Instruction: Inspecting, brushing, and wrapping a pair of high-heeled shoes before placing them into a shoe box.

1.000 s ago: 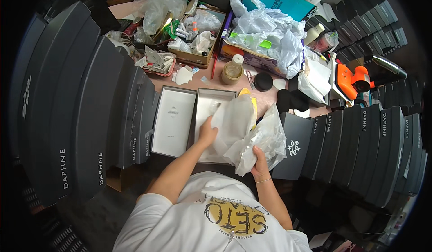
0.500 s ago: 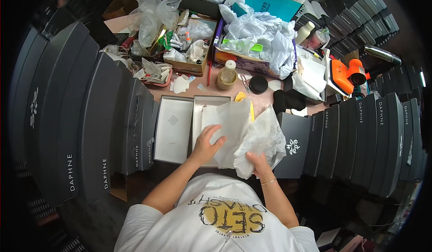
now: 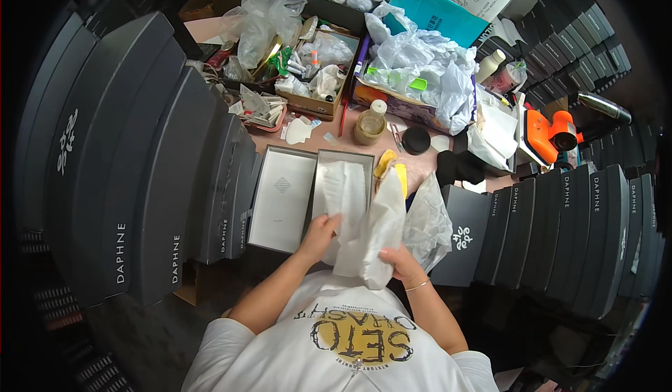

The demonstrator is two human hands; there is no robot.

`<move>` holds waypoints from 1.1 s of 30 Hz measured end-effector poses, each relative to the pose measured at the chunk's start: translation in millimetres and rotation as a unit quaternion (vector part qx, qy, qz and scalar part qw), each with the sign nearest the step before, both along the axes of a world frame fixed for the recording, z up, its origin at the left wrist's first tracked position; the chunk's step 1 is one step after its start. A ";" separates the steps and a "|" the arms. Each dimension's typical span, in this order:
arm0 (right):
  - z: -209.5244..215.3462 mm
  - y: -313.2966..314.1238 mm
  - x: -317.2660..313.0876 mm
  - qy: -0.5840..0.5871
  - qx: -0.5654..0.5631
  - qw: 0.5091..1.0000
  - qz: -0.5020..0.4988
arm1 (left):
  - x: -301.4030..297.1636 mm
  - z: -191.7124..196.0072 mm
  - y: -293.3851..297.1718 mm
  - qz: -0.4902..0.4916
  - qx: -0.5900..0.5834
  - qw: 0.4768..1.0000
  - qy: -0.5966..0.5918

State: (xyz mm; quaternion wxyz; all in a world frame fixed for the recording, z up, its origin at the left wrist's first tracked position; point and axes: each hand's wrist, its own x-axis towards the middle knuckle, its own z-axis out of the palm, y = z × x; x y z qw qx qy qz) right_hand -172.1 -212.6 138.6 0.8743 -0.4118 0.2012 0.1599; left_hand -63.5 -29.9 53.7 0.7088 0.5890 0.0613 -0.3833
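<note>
My right hand (image 3: 402, 262) is closed on a long bundle wrapped in white tissue paper (image 3: 383, 241), tilted near my chest; what it wraps is hidden. My left hand (image 3: 320, 235) has its fingers curled at the edge of a crumpled tissue paper sheet (image 3: 344, 185). That sheet lies in the open shoe box (image 3: 364, 158) and reaches toward the bundle. Left of it stands the box lid (image 3: 281, 213), its pale inner side up. A clear plastic bag (image 3: 430, 220) rests just right of the bundle.
Dark shoe boxes stand in rows on the left (image 3: 143, 154) and right (image 3: 577, 231). Farther back are a jar with a white cap (image 3: 369, 127), a round black container (image 3: 416, 141), a carton of plastic bags (image 3: 427, 63) and an orange tape dispenser (image 3: 546, 136).
The bundle has become narrower and more upright in my right hand, apart from the plastic bag. My left hand's spread fingers have closed in at the tissue paper. The view has shifted slightly.
</note>
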 end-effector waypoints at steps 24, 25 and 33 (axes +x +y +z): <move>15.6 6.7 40.0 0.010 -0.081 0.995 -0.059 | 4.2 43.3 -9.2 -0.114 -0.092 0.975 -0.166; 15.9 0.1 31.2 0.023 -0.057 0.994 -0.092 | -1.5 38.3 -11.1 -0.119 -0.066 0.981 -0.141; 23.2 -47.1 -29.8 -0.004 -0.122 0.978 -0.170 | -46.2 53.2 -47.0 -0.183 -0.151 0.955 -0.177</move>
